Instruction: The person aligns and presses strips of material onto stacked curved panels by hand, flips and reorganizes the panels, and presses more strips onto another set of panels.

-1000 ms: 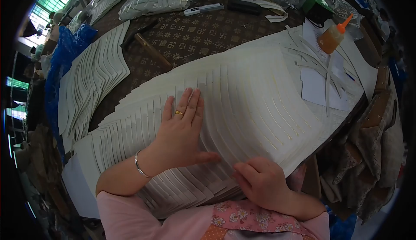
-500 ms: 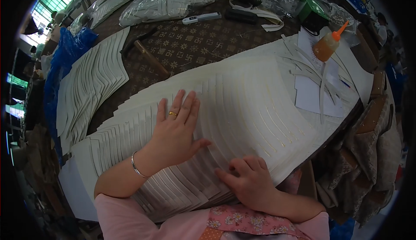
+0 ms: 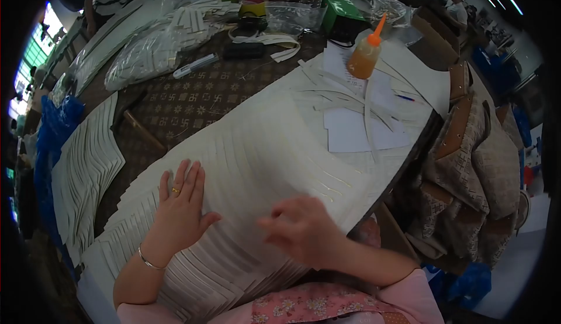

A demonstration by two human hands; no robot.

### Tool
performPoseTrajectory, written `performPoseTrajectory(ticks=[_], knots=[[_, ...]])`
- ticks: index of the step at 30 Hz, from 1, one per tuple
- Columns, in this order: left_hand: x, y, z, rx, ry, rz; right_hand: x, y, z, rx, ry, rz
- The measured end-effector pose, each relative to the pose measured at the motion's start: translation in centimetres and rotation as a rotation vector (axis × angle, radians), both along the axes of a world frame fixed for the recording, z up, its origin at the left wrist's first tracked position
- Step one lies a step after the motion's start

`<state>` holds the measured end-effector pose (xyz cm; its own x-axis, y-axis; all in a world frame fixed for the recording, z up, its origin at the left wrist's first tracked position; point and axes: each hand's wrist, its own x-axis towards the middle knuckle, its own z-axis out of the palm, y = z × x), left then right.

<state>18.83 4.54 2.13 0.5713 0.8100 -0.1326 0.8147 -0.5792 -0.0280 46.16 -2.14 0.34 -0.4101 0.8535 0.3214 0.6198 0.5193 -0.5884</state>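
Overlapping white curved sheets (image 3: 251,142) are fanned out across the table, with thin yellowish lines along some edges at the right. My left hand (image 3: 182,207) lies flat on the fanned sheets, fingers spread, with a ring and a bracelet. Over the lower right part of the sheets is my right hand (image 3: 304,230), blurred by motion, its fingers curled; whether anything is between them cannot be made out. An orange-tipped glue bottle (image 3: 363,58) stands on paper beyond the sheets, beside loose narrow strips (image 3: 365,110).
A second stack of white pieces (image 3: 87,169) lies at the left, near a hammer (image 3: 143,130). Behind are a cutter (image 3: 196,66), a green box (image 3: 345,17) and plastic bags (image 3: 143,58). Patterned fabric pieces (image 3: 497,172) hang at the right. People are in the background.
The view has turned to the right, so the table's things appear further left. My right hand has lifted and is blurred, while my left hand stays flat on the sheets.
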Motion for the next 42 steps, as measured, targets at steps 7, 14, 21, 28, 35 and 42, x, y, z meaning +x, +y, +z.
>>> performPoseTrajectory(ticks=[7, 14, 21, 28, 35, 42], knots=[[0.5, -2.7, -1.3, 0.048, -0.043, 0.075, 14.7, 5.6, -2.4, 0.112, -0.345, -0.844], [3.2, -3.4, 2.2, -0.212, -0.648, -0.059, 12.8, 4.1, -1.3, -0.154, 0.013, -0.78], [3.1, -3.0, 2.5, -1.092, -1.49, 0.363, 2.6, -4.1, 3.7, -0.523, 0.403, 0.0], [0.4, -1.4, 3.1, -0.794, -1.406, 0.565, 0.4, -5.6, 0.9, -0.443, 0.413, 0.106], [-1.0, 2.8, -0.1, -0.569, -1.125, 0.552, -2.0, -4.8, 1.0, -0.305, 0.231, 0.091], [0.1, 5.1, -0.5, -0.219, -0.862, 0.307, -2.9, -4.6, 0.0, -0.288, 0.137, 0.039]])
